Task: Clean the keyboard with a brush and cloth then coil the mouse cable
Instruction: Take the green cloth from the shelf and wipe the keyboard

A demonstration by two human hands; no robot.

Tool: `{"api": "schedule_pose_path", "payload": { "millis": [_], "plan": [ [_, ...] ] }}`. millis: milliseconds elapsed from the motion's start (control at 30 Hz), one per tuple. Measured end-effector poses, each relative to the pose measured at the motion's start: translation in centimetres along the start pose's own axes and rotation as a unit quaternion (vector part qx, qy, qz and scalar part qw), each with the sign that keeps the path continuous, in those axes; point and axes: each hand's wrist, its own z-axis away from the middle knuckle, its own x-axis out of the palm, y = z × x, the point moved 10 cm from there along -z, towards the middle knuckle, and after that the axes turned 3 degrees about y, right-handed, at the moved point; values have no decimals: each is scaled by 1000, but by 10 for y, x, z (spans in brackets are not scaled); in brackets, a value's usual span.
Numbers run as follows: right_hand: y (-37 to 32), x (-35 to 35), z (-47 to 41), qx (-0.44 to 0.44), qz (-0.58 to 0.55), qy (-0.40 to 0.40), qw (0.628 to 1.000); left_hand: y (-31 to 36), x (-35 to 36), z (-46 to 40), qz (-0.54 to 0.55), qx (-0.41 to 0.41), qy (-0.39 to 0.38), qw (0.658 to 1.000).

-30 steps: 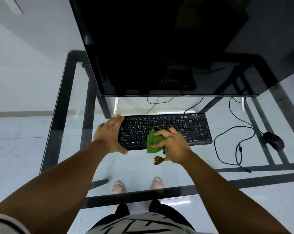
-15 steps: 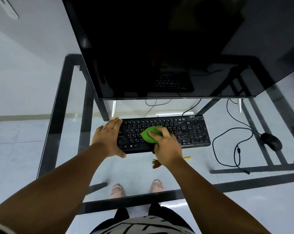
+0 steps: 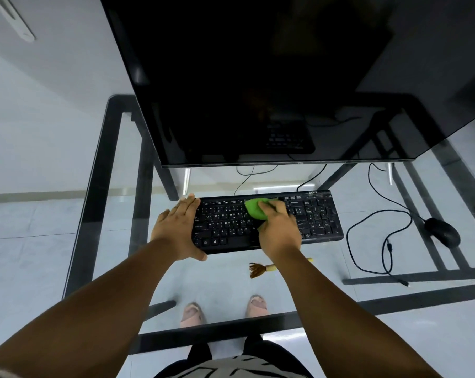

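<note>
Since the earlier frames, the crumpled green cloth [image 3: 255,210] has been carried from the near edge of the flat black keyboard [image 3: 269,221] up to its far rows, just right of the frame's centre.

Nearest the lower centre of the frame, the small wooden-handled brush with brown bristles [image 3: 260,269] is seen lying on the transparent glass table [image 3: 326,282], just in front of the keyboard and partly hidden under the right forearm; it is held by nobody, so the brushing step is judged done. Further up, the left end of the keyboard is steadied by the left hand [image 3: 176,227], whose fingers are laid out straight and flat with the thumb along the near edge. The cloth is gripped by the right hand [image 3: 278,227], its fingers curled over it and pressing it onto the upper key rows. Wiping is judged to be under way, with the right part of the keyboard possibly yet to be covered.

At the right of the frame, the black mouse [image 3: 442,231] is seen well apart from the keyboard, and its thin black cable [image 3: 367,222] is spread in loose loops across the glass, uncoiled; that step remains. At the top of the frame, a large dark monitor [image 3: 258,77] is seen.
</note>
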Motion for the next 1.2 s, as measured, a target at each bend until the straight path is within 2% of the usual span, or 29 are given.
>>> {"api": "schedule_pose_path", "payload": {
  "millis": [67,133,267,300,433,500,567,700,767,833,1000,1133,1200],
  "plan": [
    [2,0,-2,29,-14,6,999,0,0,0,1,1,0,1000],
    [-12,8,-3,15,-20,-16,1000,0,0,-1,3,3,5,1000],
    [-44,21,1,-120,11,-72,990,0,-2,-1,2,3,13,1000],
    [-38,20,-1,-120,19,-78,990,0,-3,-2,2,3,13,1000],
    [8,-4,-11,-2,7,-18,1000,0,-2,-2,2,4,11,1000],
    [10,-5,-14,20,-1,-9,1000,0,-1,-2,0,3,10,1000],
    [-9,1,-12,0,-2,-33,999,0,-1,-3,1,1,10,1000],
    [-67,27,8,-137,29,-111,984,-1,-2,-1,11,-10,16,1000],
    [-78,31,15,-175,54,-119,976,-1,-2,-1,10,-17,14,1000],
    [-71,27,14,-166,64,-107,978,-2,-3,-1,7,-22,12,1000],
    [-28,11,12,-76,65,-34,994,-1,-1,-2,-7,-21,3,1000],
    [-39,17,15,-152,55,-91,983,-1,-1,-2,-30,-27,-12,999],
    [-23,7,7,-144,69,-81,984,-2,-2,-1,-34,-34,-22,999]
  ]
}}
